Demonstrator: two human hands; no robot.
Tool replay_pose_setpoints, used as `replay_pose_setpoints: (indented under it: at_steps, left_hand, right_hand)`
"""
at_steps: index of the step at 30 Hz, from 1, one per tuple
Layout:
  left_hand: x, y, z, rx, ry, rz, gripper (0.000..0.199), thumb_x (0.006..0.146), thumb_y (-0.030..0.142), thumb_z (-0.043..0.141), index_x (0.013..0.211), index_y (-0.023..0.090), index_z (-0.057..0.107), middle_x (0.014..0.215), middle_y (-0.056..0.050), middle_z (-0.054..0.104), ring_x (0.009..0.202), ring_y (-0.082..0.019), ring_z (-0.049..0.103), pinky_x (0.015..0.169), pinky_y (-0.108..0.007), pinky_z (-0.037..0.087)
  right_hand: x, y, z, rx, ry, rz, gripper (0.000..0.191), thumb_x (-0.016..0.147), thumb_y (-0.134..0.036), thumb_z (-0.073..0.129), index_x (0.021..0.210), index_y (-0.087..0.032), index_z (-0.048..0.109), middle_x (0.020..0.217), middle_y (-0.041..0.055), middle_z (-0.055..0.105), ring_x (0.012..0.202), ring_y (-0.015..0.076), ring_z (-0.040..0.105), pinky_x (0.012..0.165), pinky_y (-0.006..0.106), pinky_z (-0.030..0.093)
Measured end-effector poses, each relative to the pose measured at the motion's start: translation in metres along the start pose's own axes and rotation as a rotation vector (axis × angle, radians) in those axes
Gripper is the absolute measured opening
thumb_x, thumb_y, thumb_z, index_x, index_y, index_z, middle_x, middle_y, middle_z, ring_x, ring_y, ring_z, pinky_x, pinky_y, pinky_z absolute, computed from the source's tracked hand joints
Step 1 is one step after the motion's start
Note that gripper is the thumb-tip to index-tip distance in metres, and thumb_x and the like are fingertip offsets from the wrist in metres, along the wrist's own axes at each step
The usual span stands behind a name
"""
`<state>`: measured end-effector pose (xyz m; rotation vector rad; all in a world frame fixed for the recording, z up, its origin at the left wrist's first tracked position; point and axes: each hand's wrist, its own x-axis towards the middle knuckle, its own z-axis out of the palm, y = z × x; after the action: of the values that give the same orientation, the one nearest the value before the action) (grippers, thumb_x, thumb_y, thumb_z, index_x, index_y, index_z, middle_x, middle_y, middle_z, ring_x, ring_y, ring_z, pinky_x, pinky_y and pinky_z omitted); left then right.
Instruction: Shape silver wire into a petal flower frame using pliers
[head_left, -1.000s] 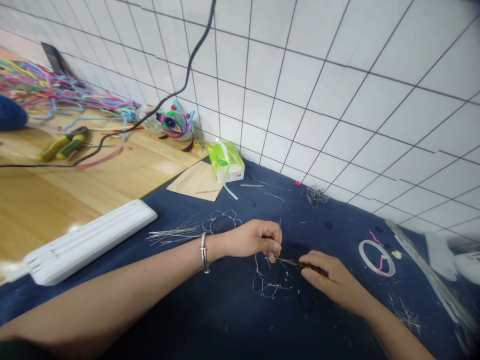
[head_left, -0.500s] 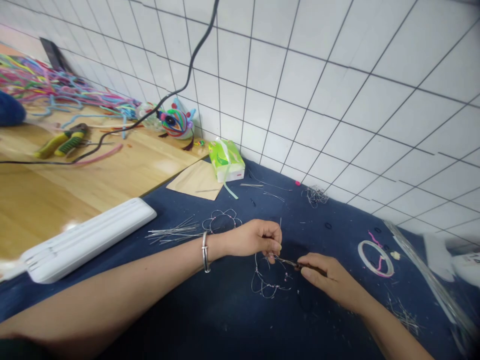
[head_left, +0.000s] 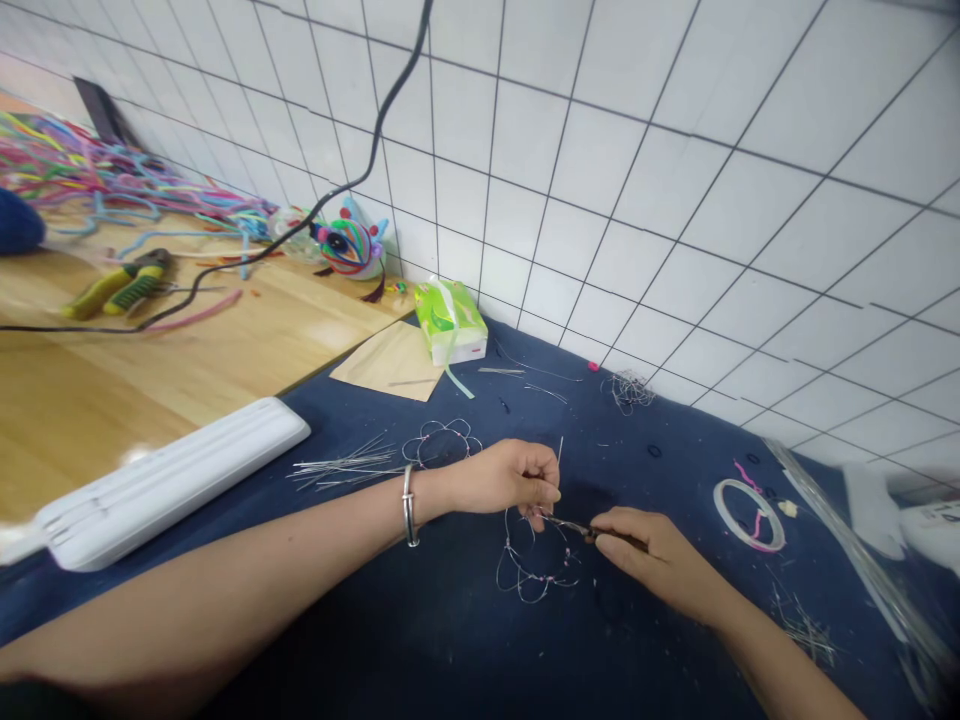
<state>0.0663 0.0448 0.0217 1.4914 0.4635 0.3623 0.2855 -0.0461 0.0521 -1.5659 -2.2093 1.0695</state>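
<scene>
My left hand point(head_left: 517, 478), a silver bangle on its wrist, pinches the top of a looped wire ring point(head_left: 541, 578) with small pink beads along it. A short straight end of wire sticks up above those fingers. From the right, my right hand point(head_left: 637, 540) is closed around dark-handled pliers point(head_left: 576, 526), whose thin jaws reach to the wire just below my left fingertips. Whether the jaws are closed on the wire is too small to tell. A second flower-shaped wire ring point(head_left: 442, 440) lies behind my left wrist, partly covered by it.
Loose straight wires point(head_left: 345, 465) and a long white lamp-like bar point(head_left: 180, 480) lie to the left. Farther back are a tissue pack point(head_left: 451, 335) and a tangled wire bundle point(head_left: 630, 392). A white tape ring point(head_left: 748, 515) sits at right; green-yellow pliers point(head_left: 124, 285) rest on the wooden table.
The wire ring has turned and shifted slightly left under my left fingers, and the upright wire end shows more clearly. Both hands keep their hold.
</scene>
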Motion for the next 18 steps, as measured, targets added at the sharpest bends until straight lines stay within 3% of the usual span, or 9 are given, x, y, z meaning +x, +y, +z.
replay_pose_setpoints:
  at_steps: [18]
  left_hand:
    - [0.0017,-0.0014,0.0032,-0.048,0.044,-0.014,0.020,0.078,0.032,0.056,0.077,0.013,0.049,0.072,-0.003,0.061,0.060,-0.014,0.064,0.053,-0.021,0.045]
  right_hand:
    - [0.0000,-0.0030,0.0009,-0.012,0.014,0.007,0.027,0.087,-0.038,0.039,0.084,-0.020,0.059,0.077,-0.0008,0.058,0.071,0.0121,0.052,0.064,0.022,0.037]
